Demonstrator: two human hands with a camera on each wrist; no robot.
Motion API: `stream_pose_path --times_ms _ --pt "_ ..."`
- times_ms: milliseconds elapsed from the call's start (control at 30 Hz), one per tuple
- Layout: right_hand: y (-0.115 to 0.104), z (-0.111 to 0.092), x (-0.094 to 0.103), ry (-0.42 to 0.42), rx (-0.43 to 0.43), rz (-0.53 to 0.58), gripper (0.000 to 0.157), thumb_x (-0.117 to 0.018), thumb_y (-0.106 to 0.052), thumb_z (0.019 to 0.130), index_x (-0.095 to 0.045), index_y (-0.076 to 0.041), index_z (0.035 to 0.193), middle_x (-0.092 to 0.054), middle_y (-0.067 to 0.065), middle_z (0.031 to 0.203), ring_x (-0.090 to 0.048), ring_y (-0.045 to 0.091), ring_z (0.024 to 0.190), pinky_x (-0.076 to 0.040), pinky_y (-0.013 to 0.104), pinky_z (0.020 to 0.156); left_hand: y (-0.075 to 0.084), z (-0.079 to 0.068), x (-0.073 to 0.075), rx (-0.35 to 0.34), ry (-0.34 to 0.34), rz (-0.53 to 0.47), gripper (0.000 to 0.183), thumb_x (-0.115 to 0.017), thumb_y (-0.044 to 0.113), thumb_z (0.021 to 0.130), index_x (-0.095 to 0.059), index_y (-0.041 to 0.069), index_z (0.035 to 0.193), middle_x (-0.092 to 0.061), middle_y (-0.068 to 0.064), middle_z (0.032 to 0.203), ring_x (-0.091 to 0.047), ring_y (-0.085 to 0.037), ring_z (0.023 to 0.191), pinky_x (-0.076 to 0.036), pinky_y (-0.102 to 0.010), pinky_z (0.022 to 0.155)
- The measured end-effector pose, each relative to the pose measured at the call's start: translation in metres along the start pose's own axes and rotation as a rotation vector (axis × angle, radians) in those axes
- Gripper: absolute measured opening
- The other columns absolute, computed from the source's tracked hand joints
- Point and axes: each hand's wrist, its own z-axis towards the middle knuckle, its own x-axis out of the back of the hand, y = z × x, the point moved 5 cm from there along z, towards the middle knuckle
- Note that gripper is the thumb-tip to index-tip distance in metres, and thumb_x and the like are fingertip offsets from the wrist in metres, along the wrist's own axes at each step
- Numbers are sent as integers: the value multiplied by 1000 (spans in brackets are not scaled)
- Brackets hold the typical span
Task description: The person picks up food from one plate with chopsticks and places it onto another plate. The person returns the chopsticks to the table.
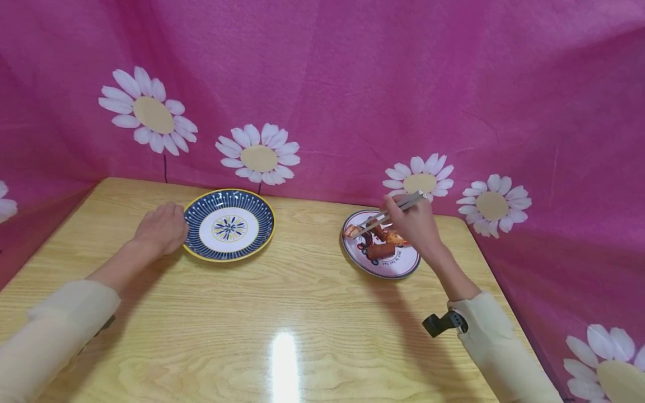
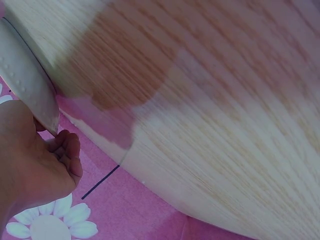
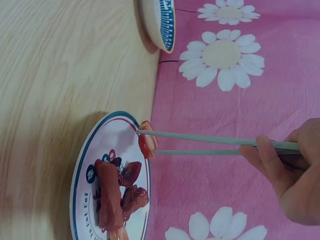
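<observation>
My left hand pinches the left rim of a deep blue-and-white plate with a yellow edge. In the left wrist view, curled fingers meet the plate's edge. Grey metal chopsticks are held in my right hand. Between their tips is a small red-and-pale piece of food, its kind unclear, over the edge of a white plate with a dark rim. On that plate lie a brown sausage-like piece and several glossy dark-red food pieces.
Both plates stand toward the back of a light wooden table. Behind it hangs a magenta cloth printed with white daisies. A black strap device sits at the right wrist.
</observation>
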Motion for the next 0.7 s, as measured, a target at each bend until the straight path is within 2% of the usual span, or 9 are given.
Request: stream_pose_path --times_ms 133,267,333,467,567,700 --pt "5 -4 4 -18 -25 30 30 -58 -13 99 -73 7 84 -70 20 75 -69 22 58 -53 26 46 0 -1 0 6 -6 -9 36 -41 11 96 -44 -21 112 -48 -34 108 -48 -50 105 -41 -61 87" --pt "9 -8 8 -38 -41 48 30 -56 -12 100 -72 9 85 -70 24 78 -72 30 62 -55 28 48 0 -2 0 9 -10 -10 37 -41 11 96 -43 -21 113 -48 -34 109 -48 -50 105 -40 -62 88" --pt "11 -10 11 -34 -36 18 31 -56 -14 100 -73 8 86 -70 23 78 -72 28 62 -54 27 47 0 -2 0 8 -9 -10 37 -41 11 96 -44 -21 113 -48 -34 108 -47 -50 105 -40 -62 88" --pt "16 -14 20 -12 -42 -60 32 -57 -18 100 -75 4 85 -71 16 73 -65 15 53 -47 24 42 0 -3 0 4 -2 -17 35 -42 11 95 -45 -20 110 -48 -33 105 -48 -49 102 -41 -61 86" --pt "20 -19 26 3 -50 -84 33 -57 -21 99 -75 3 85 -70 13 70 -63 13 52 -45 23 42 0 -2 0 2 4 -23 34 -42 12 96 -45 -20 109 -49 -32 104 -49 -49 102 -41 -61 85" --pt "25 -24 32 -1 -70 -39 35 -57 -21 101 -74 7 87 -71 17 74 -70 24 59 -52 24 45 0 -1 1 -1 8 -18 35 -42 11 96 -45 -20 110 -49 -33 105 -49 -49 102 -41 -61 86"
